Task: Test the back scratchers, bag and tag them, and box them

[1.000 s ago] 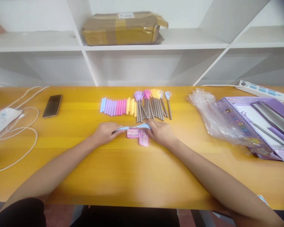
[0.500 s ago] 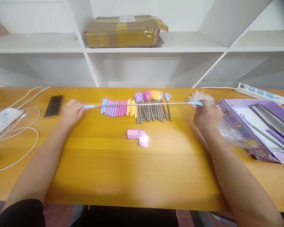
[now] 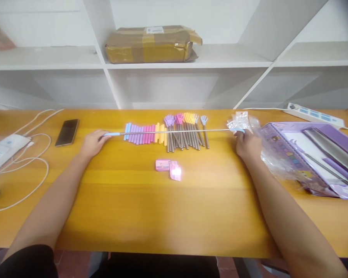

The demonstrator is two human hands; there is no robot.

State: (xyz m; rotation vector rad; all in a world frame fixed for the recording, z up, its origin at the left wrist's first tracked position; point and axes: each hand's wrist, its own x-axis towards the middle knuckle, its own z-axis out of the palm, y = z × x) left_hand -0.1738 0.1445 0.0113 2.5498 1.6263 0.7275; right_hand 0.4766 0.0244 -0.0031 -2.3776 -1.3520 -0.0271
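Observation:
A telescopic back scratcher point(image 3: 174, 132), its thin metal rod drawn out long, stretches level between my two hands. My left hand point(image 3: 93, 143) is closed on its light blue handle. At the other end, my right hand point(image 3: 248, 144) grips the light blue claw head, partly hidden by the fingers. Behind the rod lies a row of handle sleeves point(image 3: 137, 135) in blue, purple, pink and yellow. Beside them are several metal rods with claw heads point(image 3: 188, 131) in purple, pink, yellow and blue. Nearer to me lie small pink packets or cards point(image 3: 162, 165), one of them shiny.
A phone point(image 3: 67, 132) and white cables with a power strip point(image 3: 8, 148) are at left. Clear plastic bags point(image 3: 274, 162) lie by an open purple box point(image 3: 290, 154) at right. Another power strip point(image 3: 316, 115) sits behind it. A taped carton point(image 3: 150, 44) stands on the shelf.
My right hand has shifted slightly left and its fingers now cover more of the claw head. My left hand has come slightly right and down. The view has tilted a little.

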